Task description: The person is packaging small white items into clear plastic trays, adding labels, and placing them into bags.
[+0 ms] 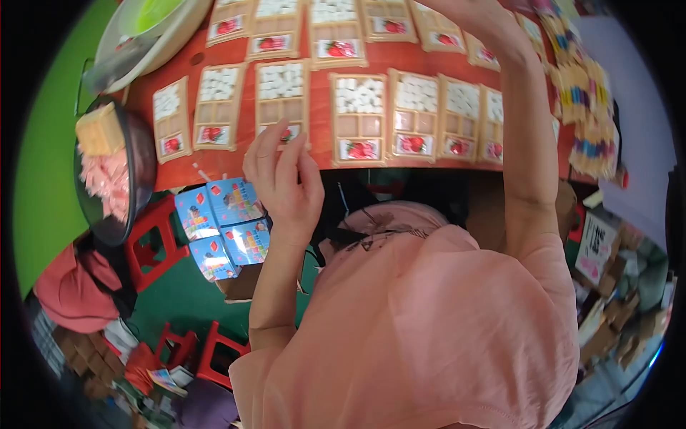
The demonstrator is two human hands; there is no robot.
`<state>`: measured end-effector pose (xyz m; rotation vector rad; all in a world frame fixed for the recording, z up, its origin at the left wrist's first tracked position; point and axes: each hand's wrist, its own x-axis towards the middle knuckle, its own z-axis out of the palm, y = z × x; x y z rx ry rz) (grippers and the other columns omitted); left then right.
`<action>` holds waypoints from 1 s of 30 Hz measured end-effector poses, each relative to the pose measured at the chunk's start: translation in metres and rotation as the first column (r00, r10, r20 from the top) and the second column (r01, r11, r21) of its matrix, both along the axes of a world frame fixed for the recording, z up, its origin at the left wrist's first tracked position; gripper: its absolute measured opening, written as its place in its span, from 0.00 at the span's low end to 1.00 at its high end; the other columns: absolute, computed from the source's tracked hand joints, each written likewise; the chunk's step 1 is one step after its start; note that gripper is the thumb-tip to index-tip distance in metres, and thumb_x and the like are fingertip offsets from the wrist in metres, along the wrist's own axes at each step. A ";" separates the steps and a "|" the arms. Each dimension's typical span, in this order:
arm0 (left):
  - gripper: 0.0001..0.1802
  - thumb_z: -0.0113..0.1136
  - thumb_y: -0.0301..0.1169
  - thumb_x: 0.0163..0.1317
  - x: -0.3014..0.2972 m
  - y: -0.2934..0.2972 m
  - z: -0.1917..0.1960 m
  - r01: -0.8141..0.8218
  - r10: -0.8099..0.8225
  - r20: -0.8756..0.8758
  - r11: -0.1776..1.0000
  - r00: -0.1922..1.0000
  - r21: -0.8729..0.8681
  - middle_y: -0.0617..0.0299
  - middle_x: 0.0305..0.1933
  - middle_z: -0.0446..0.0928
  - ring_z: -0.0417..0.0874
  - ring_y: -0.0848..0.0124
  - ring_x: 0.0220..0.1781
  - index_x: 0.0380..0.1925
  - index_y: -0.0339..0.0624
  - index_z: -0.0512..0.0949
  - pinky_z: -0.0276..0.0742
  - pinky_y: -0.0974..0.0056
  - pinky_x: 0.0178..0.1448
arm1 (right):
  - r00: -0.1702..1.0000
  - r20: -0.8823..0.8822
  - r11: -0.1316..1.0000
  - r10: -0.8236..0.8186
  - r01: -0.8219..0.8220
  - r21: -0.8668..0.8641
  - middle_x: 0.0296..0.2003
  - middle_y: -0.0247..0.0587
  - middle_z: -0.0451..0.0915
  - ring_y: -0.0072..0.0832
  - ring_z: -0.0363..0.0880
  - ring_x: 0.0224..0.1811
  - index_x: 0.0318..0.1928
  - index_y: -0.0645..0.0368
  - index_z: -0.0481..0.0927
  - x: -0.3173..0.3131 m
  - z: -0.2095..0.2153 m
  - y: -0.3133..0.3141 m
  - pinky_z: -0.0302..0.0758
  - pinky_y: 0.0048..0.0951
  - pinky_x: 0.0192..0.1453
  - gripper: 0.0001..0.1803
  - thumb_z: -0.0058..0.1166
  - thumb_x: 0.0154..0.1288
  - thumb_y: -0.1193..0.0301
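Wooden-coloured compartment trays lie in two rows on a red table. Each holds white pieces at its far end, and most show a small strawberry-printed packet at the near end. My left hand is over the near end of one tray, fingers apart and slightly bent, partly covering its strawberry packet. Nothing shows held in that hand. Stretched far forward, my right hand is over the back row at the right. Its fingers are cut off by the upper edge, so their state is hidden.
A dark bowl of pink packets with a pale block stands at the left, below a large cream basin. Blue printed boxes sit just before the table. Bundled coloured sticks line the right end. Red stools stand lower left.
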<state>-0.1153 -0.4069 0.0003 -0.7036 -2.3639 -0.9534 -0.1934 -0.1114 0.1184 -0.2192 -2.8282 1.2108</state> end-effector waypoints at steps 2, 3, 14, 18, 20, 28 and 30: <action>0.20 0.62 0.17 0.48 0.010 0.032 0.002 0.215 -0.215 -0.008 0.976 0.976 0.009 0.51 0.56 0.77 0.76 0.52 0.56 0.44 0.36 0.79 0.68 0.51 0.57 | 0.994 -0.044 0.989 -0.105 0.100 -0.106 0.41 0.40 0.79 0.28 0.78 0.45 0.67 0.64 0.65 0.060 0.000 0.049 0.75 0.28 0.51 0.33 0.60 0.65 0.66; 0.20 0.62 0.18 0.47 0.016 0.047 0.001 0.312 -0.312 0.000 0.950 0.950 0.030 0.51 0.55 0.76 0.76 0.52 0.56 0.44 0.35 0.80 0.68 0.50 0.57 | 0.988 -0.053 0.983 -0.147 0.140 -0.121 0.47 0.41 0.79 0.31 0.78 0.51 0.69 0.61 0.64 0.095 -0.007 0.074 0.72 0.31 0.58 0.34 0.58 0.65 0.63; 0.18 0.64 0.25 0.52 0.090 0.205 0.027 0.849 -0.851 0.014 0.525 0.526 0.054 0.49 0.55 0.75 0.75 0.52 0.59 0.46 0.35 0.78 0.67 0.48 0.63 | 0.587 0.029 0.575 -0.809 0.802 -0.164 0.44 0.34 0.77 0.21 0.74 0.48 0.67 0.61 0.66 0.371 -0.058 0.140 0.69 0.25 0.56 0.31 0.59 0.66 0.69; 0.17 0.64 0.29 0.56 0.108 0.272 0.023 0.890 -0.890 0.022 0.454 0.455 -0.041 0.47 0.55 0.74 0.72 0.51 0.62 0.45 0.35 0.77 0.64 0.45 0.66 | 0.616 0.025 0.613 -0.787 0.786 -0.084 0.45 0.36 0.77 0.22 0.74 0.49 0.66 0.60 0.68 0.357 -0.079 0.141 0.72 0.28 0.55 0.30 0.61 0.65 0.69; 0.16 0.63 0.29 0.57 0.112 0.294 0.019 0.873 -0.872 0.071 0.477 0.485 -0.100 0.47 0.55 0.74 0.71 0.50 0.63 0.45 0.34 0.76 0.63 0.45 0.67 | 0.643 -0.099 0.635 -0.760 0.766 0.099 0.46 0.40 0.77 0.26 0.76 0.49 0.64 0.59 0.69 0.336 -0.090 0.148 0.74 0.31 0.55 0.30 0.62 0.65 0.66; 0.18 0.64 0.29 0.56 0.113 0.311 0.009 0.854 -0.841 0.164 0.490 0.516 -0.176 0.45 0.58 0.71 0.69 0.49 0.65 0.46 0.33 0.75 0.61 0.44 0.69 | 0.651 -0.094 0.499 -0.753 0.659 0.563 0.54 0.53 0.73 0.49 0.74 0.55 0.63 0.55 0.73 0.292 -0.103 0.151 0.71 0.51 0.58 0.34 0.61 0.57 0.56; 0.18 0.64 0.29 0.56 0.113 0.312 0.008 0.847 -0.831 0.174 0.499 0.528 -0.184 0.45 0.58 0.70 0.68 0.49 0.65 0.46 0.33 0.75 0.61 0.44 0.69 | 0.656 -0.142 0.485 -0.741 0.670 0.562 0.54 0.52 0.73 0.49 0.73 0.56 0.62 0.55 0.73 0.291 -0.107 0.155 0.71 0.52 0.57 0.33 0.61 0.57 0.55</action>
